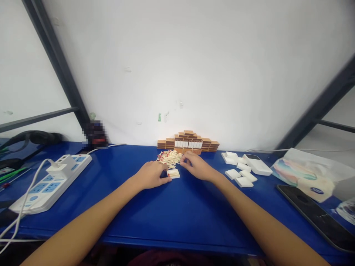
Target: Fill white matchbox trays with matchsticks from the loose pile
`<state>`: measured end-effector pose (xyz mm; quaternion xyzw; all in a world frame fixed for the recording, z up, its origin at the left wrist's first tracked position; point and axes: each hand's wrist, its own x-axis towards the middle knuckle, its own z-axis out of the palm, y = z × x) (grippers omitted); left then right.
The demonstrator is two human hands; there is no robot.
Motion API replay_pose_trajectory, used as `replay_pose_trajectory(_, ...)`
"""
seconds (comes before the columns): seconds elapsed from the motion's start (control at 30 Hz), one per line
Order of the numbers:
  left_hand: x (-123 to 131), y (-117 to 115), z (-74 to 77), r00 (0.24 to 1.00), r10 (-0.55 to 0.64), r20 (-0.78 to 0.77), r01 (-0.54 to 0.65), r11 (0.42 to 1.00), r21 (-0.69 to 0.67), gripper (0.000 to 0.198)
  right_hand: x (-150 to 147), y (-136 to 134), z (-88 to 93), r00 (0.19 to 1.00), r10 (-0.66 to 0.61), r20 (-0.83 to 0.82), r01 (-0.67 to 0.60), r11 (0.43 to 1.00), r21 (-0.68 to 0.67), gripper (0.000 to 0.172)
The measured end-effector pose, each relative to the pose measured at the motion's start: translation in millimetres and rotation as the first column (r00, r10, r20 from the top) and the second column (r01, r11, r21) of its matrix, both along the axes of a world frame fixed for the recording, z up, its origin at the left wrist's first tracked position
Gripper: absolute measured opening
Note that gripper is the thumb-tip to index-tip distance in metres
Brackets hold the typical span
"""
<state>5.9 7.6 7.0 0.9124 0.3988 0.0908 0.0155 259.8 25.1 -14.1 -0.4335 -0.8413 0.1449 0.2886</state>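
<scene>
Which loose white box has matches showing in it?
The box at your left hand, with matches inside; the other loose white boxes, right of your right hand, show none.

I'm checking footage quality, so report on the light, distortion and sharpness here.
Head view: the wall is brightest around its middle, dimmer toward the upper corners; head view: the table carries only a soft sheen; head view: phone and power strip splay outward, as if through a wide lens; head view: some matches merge, and a pixelated patch at left hides detail.
</scene>
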Motion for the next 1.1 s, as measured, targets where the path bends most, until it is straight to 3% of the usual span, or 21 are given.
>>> replay_pose_trajectory(0.2, -0.4, 0.5, 0.8, 0.999, -0.014, 0.038, 0.016, 0.999, -0.042, 0.03, -7.2, -18.1, 4.9, 0.995, 0.102, 0.018, -0.1, 0.993, -0.063, 0.005)
replay_pose_trajectory(0.37, -3.0, 0.7, 6.2, 0.982, -0.133, 0.131, 0.164, 0.95, -0.267, 0.03, -24.8, -1.9, -2.4, 0.996, 0.052, -0.068, -0.048, 0.997, 0.054, 0.008)
replay_pose_trajectory(0.47, -2.6, -0.7, 8.6, 0.976, -0.148, 0.159, 0.193, 0.926, -0.326, 0.033, -38.7, 7.5, -7.8, 0.999, 0.053, -0.011, -0.052, 0.992, 0.118, 0.02)
replay_pose_trajectory(0.53, -1.3, -1.6, 9.2, 0.976, -0.146, 0.16, 0.192, 0.926, -0.325, 0.033, -46.0, 9.1, -11.3, 0.997, 0.044, 0.057, -0.052, 0.988, 0.146, 0.026)
replay_pose_trajectory(0.63, 0.8, -2.1, 8.1, 0.979, -0.147, 0.144, 0.186, 0.933, -0.308, 0.034, -50.2, 7.1, -14.4, 0.993, 0.017, 0.113, -0.038, 0.982, 0.186, 0.017)
replay_pose_trajectory(0.9, -5.0, 3.2, 7.4, 0.988, -0.112, 0.104, 0.133, 0.965, -0.224, 0.037, -34.4, 8.7, -14.4, 0.998, 0.016, 0.066, -0.03, 0.974, 0.224, 0.01)
replay_pose_trajectory(1.03, -8.2, 3.9, 10.5, 0.986, -0.12, 0.114, 0.144, 0.961, -0.237, 0.034, -32.8, 7.9, -15.5, 0.998, 0.04, 0.043, -0.048, 0.981, 0.19, 0.016)
replay_pose_trajectory(1.1, -7.3, 2.5, 10.5, 0.986, -0.117, 0.122, 0.145, 0.956, -0.255, 0.035, -34.6, 6.5, -16.6, 0.996, 0.058, 0.069, -0.069, 0.982, 0.176, 0.01)
